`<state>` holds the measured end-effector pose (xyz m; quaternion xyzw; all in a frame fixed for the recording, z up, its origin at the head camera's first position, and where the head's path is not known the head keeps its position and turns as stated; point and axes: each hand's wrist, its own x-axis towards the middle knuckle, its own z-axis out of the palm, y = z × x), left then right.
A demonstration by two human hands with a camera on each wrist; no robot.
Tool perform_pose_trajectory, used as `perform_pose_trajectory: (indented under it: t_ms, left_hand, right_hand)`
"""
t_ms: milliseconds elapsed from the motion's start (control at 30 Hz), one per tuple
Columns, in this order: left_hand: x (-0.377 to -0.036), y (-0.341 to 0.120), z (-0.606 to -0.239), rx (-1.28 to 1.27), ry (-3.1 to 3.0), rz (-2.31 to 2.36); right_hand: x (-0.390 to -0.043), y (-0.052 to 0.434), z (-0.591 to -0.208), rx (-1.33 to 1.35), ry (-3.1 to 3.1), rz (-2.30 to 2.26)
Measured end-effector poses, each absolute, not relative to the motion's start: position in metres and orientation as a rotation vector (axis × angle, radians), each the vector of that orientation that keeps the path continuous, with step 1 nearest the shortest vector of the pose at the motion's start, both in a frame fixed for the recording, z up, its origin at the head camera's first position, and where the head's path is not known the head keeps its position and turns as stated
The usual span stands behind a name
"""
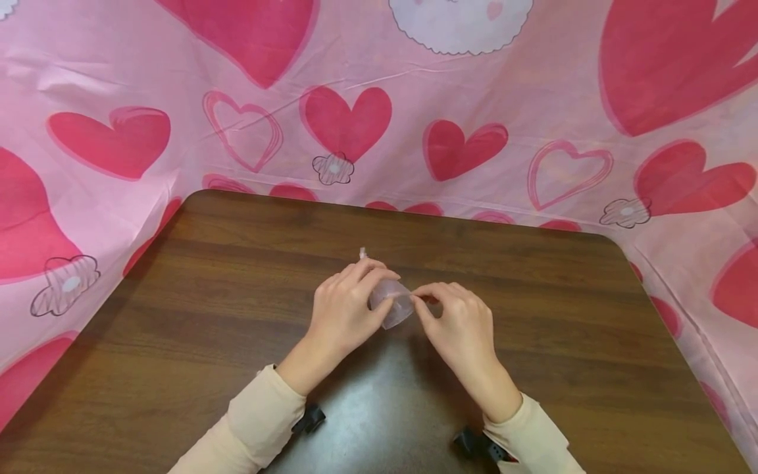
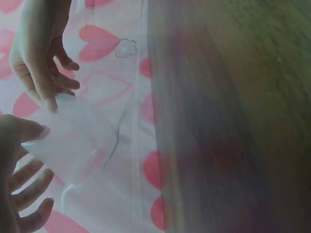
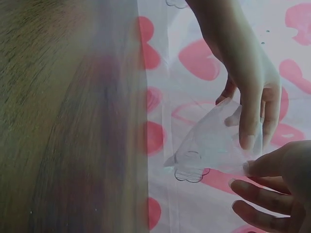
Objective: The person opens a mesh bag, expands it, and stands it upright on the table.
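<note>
A small translucent bag [image 1: 392,304] of thin, fine material is held up over the table, between both hands. My left hand [image 1: 349,303] grips it from the left, fingers over its far side and thumb on its near side. Thumb and forefinger of my right hand [image 1: 458,319] pinch the bag's right edge. Beyond the left knuckles a short pale end [image 1: 363,253] sticks out. The right wrist view shows the bag [image 3: 206,145] spread into a rough triangle. In the left wrist view, a thin cord [image 2: 112,148] hangs beside it. The left palm hides part of the bag.
A dark brown wooden table [image 1: 237,263] with rounded far corners lies under the hands. Pink cloth [image 1: 403,79] printed with red hearts stands behind it and along both sides. Black wrist devices [image 1: 309,419] sit below the sleeves.
</note>
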<state>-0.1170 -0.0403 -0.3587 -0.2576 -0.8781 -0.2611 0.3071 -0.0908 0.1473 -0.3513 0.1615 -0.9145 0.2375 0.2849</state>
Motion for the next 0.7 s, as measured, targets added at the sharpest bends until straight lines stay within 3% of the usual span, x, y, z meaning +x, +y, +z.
perform_pose_trajectory:
  t_ms: [700]
  left_hand:
    - [-0.117,-0.035,-0.360,-0.438,-2.347,-0.650]
  right_hand:
    - [-0.085,0.131,-0.353,0.389,-2.536,0.635]
